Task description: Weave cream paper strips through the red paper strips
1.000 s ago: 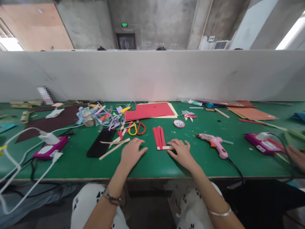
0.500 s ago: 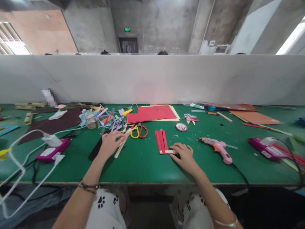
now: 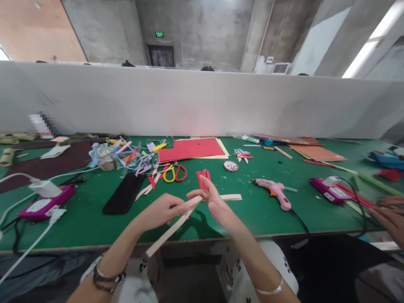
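My left hand [image 3: 162,210] is closed on a long cream paper strip [image 3: 172,229] and holds it above the near edge of the green table [image 3: 78,214]; the strip slants down toward my lap. My right hand [image 3: 213,202] pinches the strip's upper end with thumb and forefinger. Just behind my right hand lies a bundle of red paper strips [image 3: 203,179] joined to a short cream strip [image 3: 232,197]. Red-and-yellow scissors [image 3: 175,172] lie to the left of the red bundle.
A pink glue gun [image 3: 274,191] with its cord lies to the right. A black phone [image 3: 124,193], paper scraps [image 3: 132,155], a red sheet [image 3: 191,149], magenta chargers [image 3: 41,206] and white cables lie on the table. Another person's hand [image 3: 391,214] rests at the right edge.
My left hand reached left into the loose strips, took a long cream one and brought it to the middle. My right hand left the red bundle and now pinches the strip's end.
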{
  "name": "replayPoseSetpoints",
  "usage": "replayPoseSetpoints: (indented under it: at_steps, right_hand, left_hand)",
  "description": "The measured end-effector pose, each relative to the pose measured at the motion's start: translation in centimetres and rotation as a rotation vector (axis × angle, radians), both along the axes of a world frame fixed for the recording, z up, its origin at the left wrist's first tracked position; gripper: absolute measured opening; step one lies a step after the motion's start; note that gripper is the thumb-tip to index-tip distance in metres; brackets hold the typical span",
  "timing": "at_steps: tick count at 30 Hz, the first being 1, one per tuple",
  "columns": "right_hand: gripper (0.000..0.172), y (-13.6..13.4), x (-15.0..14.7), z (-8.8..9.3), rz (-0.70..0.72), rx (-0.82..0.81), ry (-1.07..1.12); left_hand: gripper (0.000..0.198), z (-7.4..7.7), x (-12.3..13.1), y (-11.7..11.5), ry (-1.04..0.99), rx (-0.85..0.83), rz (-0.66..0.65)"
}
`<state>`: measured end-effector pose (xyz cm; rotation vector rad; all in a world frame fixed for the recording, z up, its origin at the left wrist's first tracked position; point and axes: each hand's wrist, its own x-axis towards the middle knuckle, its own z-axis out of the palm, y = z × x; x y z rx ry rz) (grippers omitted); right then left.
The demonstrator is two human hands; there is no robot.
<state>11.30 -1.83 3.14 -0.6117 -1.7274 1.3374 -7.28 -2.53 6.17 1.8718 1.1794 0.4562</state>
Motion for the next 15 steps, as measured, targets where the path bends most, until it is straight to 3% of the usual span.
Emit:
replayPoseSetpoints:
  at_steps: [5, 9, 15]
  right_hand:
    - [0.037, 0.2, -0.7, 0.6, 0.094, -0.32, 0.024]
    - [0.028, 0.6, -0.1, 0.6, 0.079, -0.353, -0.039]
    - [0.033, 0.8, 1.5, 0.0, 0.091, -0.354, -0.018]
  left_hand:
    - [0.04, 0.2, 0.1, 0.4, -0.031, -0.067, -0.047]
    - [0.04, 0.1, 0.1, 0.4, -0.112, -0.155, -0.035]
    - [0.04, -0.6, -0.7, 0.5, -0.177, -0.25, 0.025]
